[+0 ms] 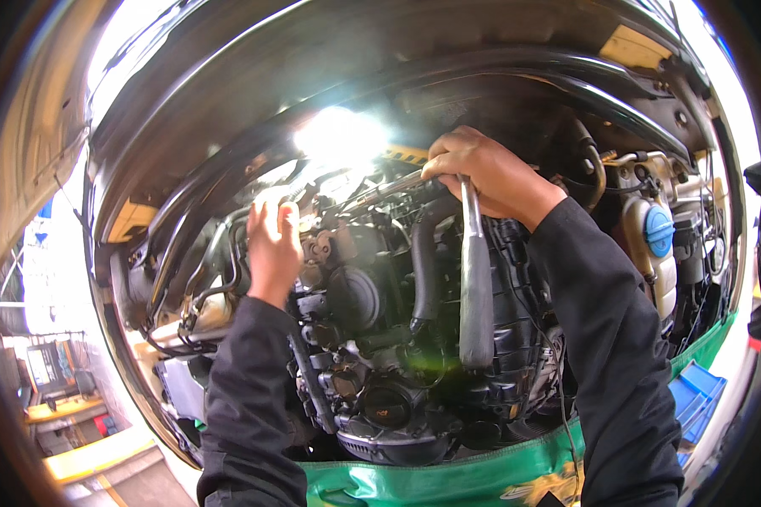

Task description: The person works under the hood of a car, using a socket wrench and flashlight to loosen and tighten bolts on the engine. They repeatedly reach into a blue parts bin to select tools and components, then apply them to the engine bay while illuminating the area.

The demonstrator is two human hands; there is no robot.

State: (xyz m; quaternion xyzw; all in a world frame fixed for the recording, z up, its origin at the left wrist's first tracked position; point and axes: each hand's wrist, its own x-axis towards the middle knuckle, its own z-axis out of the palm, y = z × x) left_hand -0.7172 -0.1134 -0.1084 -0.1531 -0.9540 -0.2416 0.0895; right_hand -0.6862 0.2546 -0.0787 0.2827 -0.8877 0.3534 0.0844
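Clearly, our right hand (486, 173) is clamped around the head end of a long wrench (476, 296), its grey handle hanging down over the engine (359, 296). From that same fist a slim metal bar (389, 193) runs leftward and slightly down toward the back of the bay; whether it is joined to the wrench, we cannot tell behind our fingers. Our left hand (273, 249) stands raised on the other side, thumb and fingers near the bar's far end, and glare and shadow keep us from telling whether they close on anything.

By our reading, this is the stage of placing or steadying the wrench and bar among the parts at the rear, with no turn of the handle to be judged from a single view. The next move, we judge, calls for a steady right hand, the bar kept in line, and room for the handle to swing clear of the thick black hose (425, 262) beside it.

Beyond, a bright light (341, 138) glares beneath the raised hood (397, 38). A blue cap (659, 231) tops the pale tank (666, 287) at right, and a green cover (448, 482) drapes the front edge below.
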